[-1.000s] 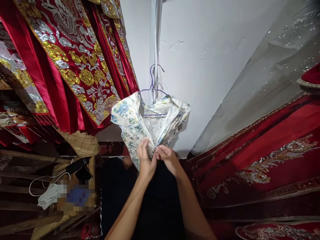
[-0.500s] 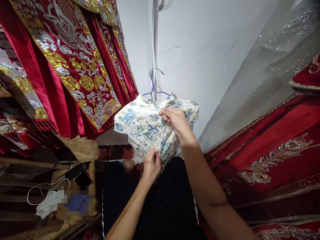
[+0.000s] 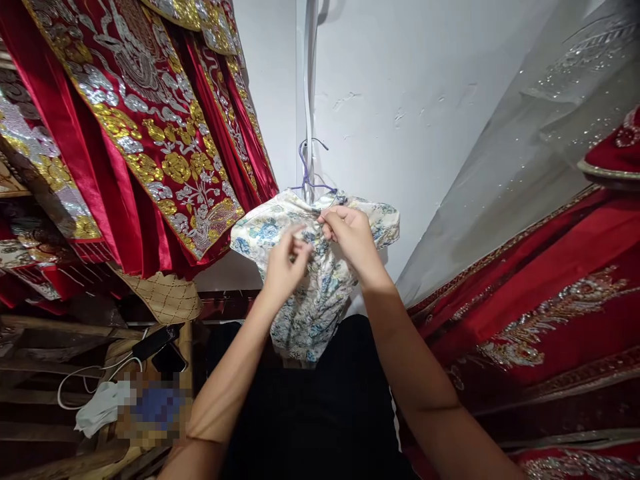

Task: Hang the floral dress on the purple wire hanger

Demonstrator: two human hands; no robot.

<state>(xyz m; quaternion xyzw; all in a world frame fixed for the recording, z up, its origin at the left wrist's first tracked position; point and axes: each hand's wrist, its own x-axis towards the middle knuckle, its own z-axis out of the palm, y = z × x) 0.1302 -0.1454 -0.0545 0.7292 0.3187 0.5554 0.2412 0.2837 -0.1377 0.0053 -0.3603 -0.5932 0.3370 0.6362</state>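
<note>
A short-sleeved garment (image 3: 310, 320), pale with blue and yellow flowers, hangs in front of me on a purple hanger (image 3: 306, 175). Whether it is a top or a dress I cannot tell. My right hand (image 3: 351, 240) pinches its cloth just below the neckline, thumb against bent fingers. To the left, my left hand (image 3: 286, 263) is over the upper front of the garment, slightly blurred, fingers loosely curled and apart with nothing visible in them. The spot under the right fingertips is hidden.
Red embroidered clothes (image 3: 175, 167) hang at left, and a red beaded garment (image 3: 550, 307) at right beside a sheer sparkling cloth (image 3: 480, 180). A phone (image 3: 170, 359), a white cable and a crumpled tissue (image 3: 103, 407) lie on a wooden stool (image 3: 185, 333) at lower left.
My left hand has let go of the garment's lower front edge and moved up towards the neckline. The cloth now hangs looser below. My right hand keeps its pinch in nearly the same place.
</note>
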